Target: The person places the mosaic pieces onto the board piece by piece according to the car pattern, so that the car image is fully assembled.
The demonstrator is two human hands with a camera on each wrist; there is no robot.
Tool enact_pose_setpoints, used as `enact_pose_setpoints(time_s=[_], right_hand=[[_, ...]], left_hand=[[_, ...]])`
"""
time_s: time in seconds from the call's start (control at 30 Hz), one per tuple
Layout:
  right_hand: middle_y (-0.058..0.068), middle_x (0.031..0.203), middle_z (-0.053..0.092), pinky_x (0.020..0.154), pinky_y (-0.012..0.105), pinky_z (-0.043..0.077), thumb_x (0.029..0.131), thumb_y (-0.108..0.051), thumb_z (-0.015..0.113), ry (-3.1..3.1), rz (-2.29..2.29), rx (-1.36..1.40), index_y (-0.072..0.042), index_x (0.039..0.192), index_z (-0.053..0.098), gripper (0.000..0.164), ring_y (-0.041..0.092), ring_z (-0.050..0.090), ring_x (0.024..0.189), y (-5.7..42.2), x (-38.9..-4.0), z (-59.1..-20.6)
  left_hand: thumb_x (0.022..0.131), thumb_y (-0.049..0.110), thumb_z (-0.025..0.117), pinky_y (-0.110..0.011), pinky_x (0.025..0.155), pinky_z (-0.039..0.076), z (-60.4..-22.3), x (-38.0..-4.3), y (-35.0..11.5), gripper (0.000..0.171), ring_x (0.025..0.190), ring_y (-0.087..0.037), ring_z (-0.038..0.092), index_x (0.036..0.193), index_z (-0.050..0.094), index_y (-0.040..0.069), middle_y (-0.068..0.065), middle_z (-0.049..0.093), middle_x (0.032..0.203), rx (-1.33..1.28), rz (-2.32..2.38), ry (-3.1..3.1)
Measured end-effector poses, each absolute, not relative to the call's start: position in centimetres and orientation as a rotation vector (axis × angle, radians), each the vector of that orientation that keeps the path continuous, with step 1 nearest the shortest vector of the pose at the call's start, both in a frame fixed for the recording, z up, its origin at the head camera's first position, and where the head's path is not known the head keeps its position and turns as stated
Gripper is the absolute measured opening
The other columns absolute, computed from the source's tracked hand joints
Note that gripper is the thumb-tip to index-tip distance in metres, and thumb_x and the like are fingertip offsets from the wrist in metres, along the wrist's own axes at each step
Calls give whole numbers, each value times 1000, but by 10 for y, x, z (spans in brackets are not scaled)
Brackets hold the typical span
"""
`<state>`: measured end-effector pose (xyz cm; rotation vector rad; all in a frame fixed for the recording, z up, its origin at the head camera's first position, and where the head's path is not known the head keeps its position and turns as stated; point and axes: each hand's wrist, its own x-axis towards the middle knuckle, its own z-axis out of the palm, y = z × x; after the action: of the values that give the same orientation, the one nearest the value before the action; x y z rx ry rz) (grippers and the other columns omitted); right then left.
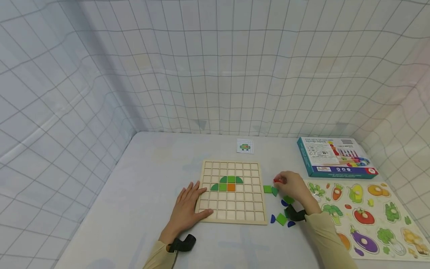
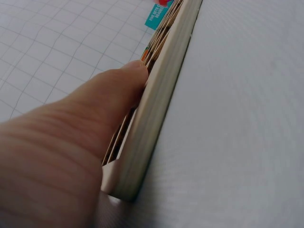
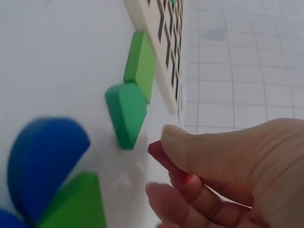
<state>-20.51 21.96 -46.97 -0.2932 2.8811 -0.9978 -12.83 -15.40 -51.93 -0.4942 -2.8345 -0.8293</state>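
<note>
A wooden grid board (image 1: 231, 216) lies on the table, with green squares, dark green quarter-round pieces and an orange square (image 1: 231, 187) in its upper middle cells. My left hand (image 1: 186, 206) rests on the board's left edge, fingers spread and thumb on the lower left corner. To the right of the board, my right hand (image 1: 293, 184) pinches a small red block (image 3: 166, 159) between thumb and fingers, above the table. The fingers partly hide its shape. Near it lie a light green square (image 1: 267, 189) and a dark green quarter-round piece (image 3: 127, 114), touching each other.
Several blue half-round pieces (image 1: 273, 219) and a green square (image 1: 281, 219) lie below the right hand. A turtle pattern card (image 1: 245, 146) lies behind the board. At the right are a boxed bead set (image 1: 336, 157) and a vegetable puzzle board (image 1: 369, 201).
</note>
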Motion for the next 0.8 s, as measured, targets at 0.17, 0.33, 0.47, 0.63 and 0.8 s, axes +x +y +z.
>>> enact_pose_setpoints(time_s=[0.17, 0.33, 0.47, 0.63, 0.8], right_hand=[[0, 73, 56, 50, 30, 40, 85, -15, 71, 2962, -1001, -338, -8, 90, 69, 9, 17, 48, 61, 205, -201, -466], [-5, 69, 56, 46, 28, 38, 83, -16, 74, 2962, -1077, -442, -11, 86, 65, 10, 13, 46, 55, 184, -197, -466], [-7, 71, 59, 52, 28, 40, 82, -15, 74, 2926, -1123, -476, -13, 84, 65, 10, 12, 49, 60, 167, -195, -467], [-8, 70, 60, 58, 29, 44, 81, -12, 75, 2861, -1160, -498, -13, 84, 67, 9, 12, 52, 64, 148, -193, -466], [-9, 69, 57, 57, 29, 41, 81, -15, 77, 2841, -1156, -520, -15, 81, 68, 9, 13, 49, 63, 133, -193, -467]], left_hand=[[79, 61, 66, -46, 112, 9, -520, -129, -154, 78, 141, -30, 18, 139, 48, 14, -11, 30, 152, -496, -818, -2831], [79, 61, 65, -43, 113, 7, -519, -129, -154, 78, 142, -27, 15, 140, 47, 16, -9, 28, 152, -487, -822, -2850], [79, 61, 65, -43, 113, 8, -519, -129, -154, 78, 142, -27, 15, 140, 47, 15, -9, 28, 152, -493, -821, -2848], [79, 61, 66, -45, 113, 9, -519, -129, -154, 78, 141, -29, 17, 139, 48, 14, -11, 29, 152, -497, -823, -2828], [79, 60, 66, -45, 113, 8, -519, -128, -154, 78, 141, -28, 16, 139, 48, 14, -10, 29, 152, -493, -832, -2835]])
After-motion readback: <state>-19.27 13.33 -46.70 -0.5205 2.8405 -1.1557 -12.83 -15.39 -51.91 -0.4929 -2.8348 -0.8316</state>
